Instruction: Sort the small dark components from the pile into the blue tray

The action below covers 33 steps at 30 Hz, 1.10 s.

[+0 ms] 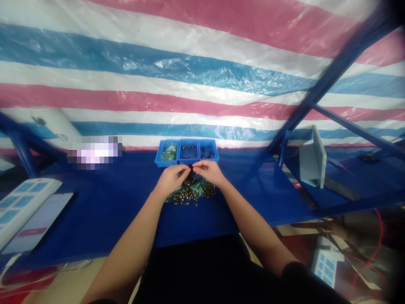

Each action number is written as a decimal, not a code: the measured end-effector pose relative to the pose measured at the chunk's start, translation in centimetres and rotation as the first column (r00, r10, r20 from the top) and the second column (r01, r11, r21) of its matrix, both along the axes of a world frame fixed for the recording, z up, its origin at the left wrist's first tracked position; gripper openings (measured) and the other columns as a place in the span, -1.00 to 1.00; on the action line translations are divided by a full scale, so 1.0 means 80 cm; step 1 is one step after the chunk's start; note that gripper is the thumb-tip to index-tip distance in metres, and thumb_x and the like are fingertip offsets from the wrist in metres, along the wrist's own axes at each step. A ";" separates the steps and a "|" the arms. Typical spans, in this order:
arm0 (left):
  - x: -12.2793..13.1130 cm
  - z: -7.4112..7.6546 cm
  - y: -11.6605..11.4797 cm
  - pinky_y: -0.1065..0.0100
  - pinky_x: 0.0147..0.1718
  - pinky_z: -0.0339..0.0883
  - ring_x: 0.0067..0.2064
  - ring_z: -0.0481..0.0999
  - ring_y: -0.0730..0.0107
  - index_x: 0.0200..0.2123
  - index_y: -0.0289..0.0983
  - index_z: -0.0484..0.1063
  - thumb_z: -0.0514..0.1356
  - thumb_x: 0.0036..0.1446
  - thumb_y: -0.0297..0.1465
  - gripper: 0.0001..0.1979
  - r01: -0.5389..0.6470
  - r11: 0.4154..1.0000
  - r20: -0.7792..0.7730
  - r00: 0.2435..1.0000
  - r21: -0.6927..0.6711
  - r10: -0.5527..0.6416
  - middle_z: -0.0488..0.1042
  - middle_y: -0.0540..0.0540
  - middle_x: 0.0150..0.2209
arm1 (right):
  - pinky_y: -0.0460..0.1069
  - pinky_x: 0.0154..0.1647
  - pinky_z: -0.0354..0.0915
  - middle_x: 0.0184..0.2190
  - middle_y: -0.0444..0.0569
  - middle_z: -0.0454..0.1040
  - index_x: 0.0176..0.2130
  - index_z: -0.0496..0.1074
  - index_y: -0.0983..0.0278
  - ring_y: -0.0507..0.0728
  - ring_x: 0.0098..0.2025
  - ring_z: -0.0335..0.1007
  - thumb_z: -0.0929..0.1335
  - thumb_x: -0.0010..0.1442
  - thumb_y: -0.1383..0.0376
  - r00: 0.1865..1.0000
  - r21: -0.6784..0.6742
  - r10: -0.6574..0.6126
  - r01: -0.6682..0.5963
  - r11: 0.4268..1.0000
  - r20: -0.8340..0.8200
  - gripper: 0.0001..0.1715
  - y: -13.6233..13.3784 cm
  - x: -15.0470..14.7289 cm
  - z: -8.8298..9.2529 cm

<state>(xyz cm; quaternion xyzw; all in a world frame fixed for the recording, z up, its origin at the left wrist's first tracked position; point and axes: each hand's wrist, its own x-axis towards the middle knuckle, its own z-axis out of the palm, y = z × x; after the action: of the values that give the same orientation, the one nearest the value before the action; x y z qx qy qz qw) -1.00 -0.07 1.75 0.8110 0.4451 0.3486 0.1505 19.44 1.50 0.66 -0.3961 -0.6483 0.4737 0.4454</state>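
My left hand (172,180) and my right hand (210,171) meet over the blue table, fingertips pinched together almost touching. Something small and dark shows between them, too tiny to name. Below the hands lies a heap of small brass-coloured metal parts (186,195), mixed with green pieces (197,188) that the view leaves unclear. Just beyond my fingers stand joined blue bins: the left bin (160,162) holds green pieces, the middle bin (189,161) small metal parts, the right bin (214,156) small dark parts.
On the left lie a white power strip (30,192) and a phone (39,223) with a cable. A tablet-like panel (318,156) stands at the right, near a blue metal frame (303,107). Striped plastic sheeting (177,80) hangs behind. Another power strip (325,266) sits lower right.
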 end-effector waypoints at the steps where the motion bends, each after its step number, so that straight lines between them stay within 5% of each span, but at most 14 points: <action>1: 0.000 0.000 0.000 0.38 -0.28 0.34 -0.31 0.50 0.37 -0.23 -0.19 0.51 0.07 0.25 -0.19 -0.73 -0.013 1.000 -0.006 1.000 0.001 0.013 0.57 -0.03 -0.31 | -0.02 -0.23 0.38 -0.37 0.01 0.57 -0.18 0.55 0.33 0.07 -0.34 0.47 0.44 0.05 0.13 1.000 0.002 -0.004 0.004 1.000 -0.003 -0.61 0.000 0.000 -0.001; 21: 0.001 -0.009 0.003 0.39 -0.30 0.36 -0.39 0.49 0.39 -0.17 -0.21 0.48 0.08 0.25 -0.15 -0.70 -0.047 0.999 0.013 0.999 0.006 0.047 0.53 -0.02 -0.40 | -0.03 -0.23 0.39 -0.38 0.00 0.57 -0.21 0.56 0.33 0.06 -0.35 0.47 0.44 0.05 0.15 1.000 -0.009 -0.020 0.020 1.000 0.004 -0.65 0.001 -0.003 -0.001; 25: 0.000 -0.011 0.003 0.39 -0.31 0.37 -0.35 0.52 0.36 -0.13 -0.19 0.47 0.05 0.27 -0.15 -0.68 -0.064 0.998 0.002 0.998 -0.008 0.064 0.56 -0.04 -0.33 | -0.05 -0.35 0.39 -0.46 -0.02 0.56 -0.24 0.56 0.35 0.03 -0.44 0.44 0.46 0.02 0.17 1.000 -0.099 -0.013 0.010 0.995 -0.025 -0.66 0.004 -0.002 -0.003; 30: -0.001 -0.013 0.003 0.37 -0.27 0.38 -0.32 0.55 0.34 -0.09 -0.18 0.48 0.04 0.27 -0.16 -0.67 -0.116 0.993 0.012 0.993 0.026 0.116 0.58 -0.07 -0.26 | -0.04 -0.41 0.41 -0.43 0.06 0.57 -0.28 0.54 0.41 0.04 -0.49 0.45 0.50 -0.05 0.19 0.958 -0.321 -0.234 0.171 0.931 -0.167 -0.63 0.015 0.001 -0.006; 33: -0.001 -0.014 0.004 0.36 -0.25 0.38 -0.31 0.55 0.33 -0.13 -0.18 0.49 0.04 0.27 -0.18 -0.69 -0.131 0.990 0.005 0.991 0.050 0.131 0.59 -0.07 -0.24 | 0.01 -0.26 0.47 -0.20 0.15 0.57 -0.07 0.48 0.39 0.10 -0.33 0.54 0.50 -0.03 0.17 0.881 -0.333 -0.340 0.229 0.915 -0.329 -0.45 0.019 0.001 -0.003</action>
<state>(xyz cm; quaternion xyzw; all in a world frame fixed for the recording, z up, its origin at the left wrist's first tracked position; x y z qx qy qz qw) -1.09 0.26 0.65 0.7834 0.4883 0.3693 0.1072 19.54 3.05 0.40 -0.4484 -0.4087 0.5582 0.5660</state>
